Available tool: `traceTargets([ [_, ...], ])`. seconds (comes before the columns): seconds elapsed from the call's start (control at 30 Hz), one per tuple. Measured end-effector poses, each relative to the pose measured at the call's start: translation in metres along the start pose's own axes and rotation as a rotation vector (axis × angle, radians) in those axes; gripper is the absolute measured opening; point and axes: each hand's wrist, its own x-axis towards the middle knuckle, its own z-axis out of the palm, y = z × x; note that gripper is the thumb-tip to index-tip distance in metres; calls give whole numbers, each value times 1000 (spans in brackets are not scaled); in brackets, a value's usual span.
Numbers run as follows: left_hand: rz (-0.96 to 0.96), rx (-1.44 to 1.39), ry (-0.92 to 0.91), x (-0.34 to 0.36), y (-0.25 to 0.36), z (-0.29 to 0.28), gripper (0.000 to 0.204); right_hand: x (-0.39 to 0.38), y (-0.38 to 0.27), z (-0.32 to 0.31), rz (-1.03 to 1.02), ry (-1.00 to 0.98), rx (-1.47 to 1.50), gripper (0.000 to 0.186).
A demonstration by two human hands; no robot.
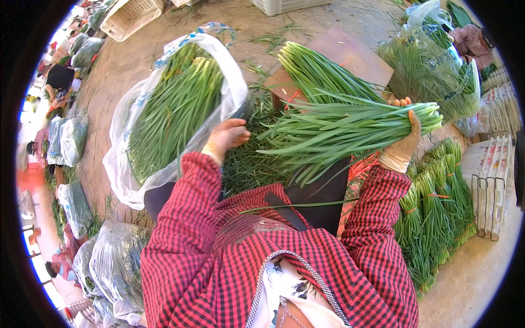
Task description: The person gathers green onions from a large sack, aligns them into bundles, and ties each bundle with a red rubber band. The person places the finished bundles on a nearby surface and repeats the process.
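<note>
My right hand (407,139) is wrapped round the pale stem end of a loose bunch of garlic chives (339,131), its long green leaves pointing left over my lap. Behind it, a second bunch of garlic chives (322,68) rests on a low brown board (377,65). My left hand (228,135) has its fingers curled together beside the rim of a clear plastic bag (235,82); whatever they grip is hidden. Inside that open bag lies a large heap of chives (180,104).
Tied bundles of chives (437,213) lean at my right, next to stacked white crates (486,186). A filled plastic bag (432,76) stands at the far right. More filled bags (117,262) line the left. Loose leaves (251,164) cover the floor before me. White baskets (131,19) stand far off.
</note>
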Motion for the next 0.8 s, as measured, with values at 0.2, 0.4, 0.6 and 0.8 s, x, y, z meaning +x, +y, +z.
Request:
traceTargets([
  [0.2, 104, -93, -24, -1, 4, 11, 30, 9, 2, -50, -13, 93, 1, 37],
  [0.4, 239, -101, -66, -2, 40, 40, 28, 22, 6, -39, -2, 122, -15, 38],
  [0.6, 895, 239, 98, -17, 76, 113, 12, 24, 12, -3, 25, 35, -32, 42],
  [0.8, 1002, 334, 14, -20, 137, 148, 40, 2, 31, 44, 244, -37, -43, 47],
])
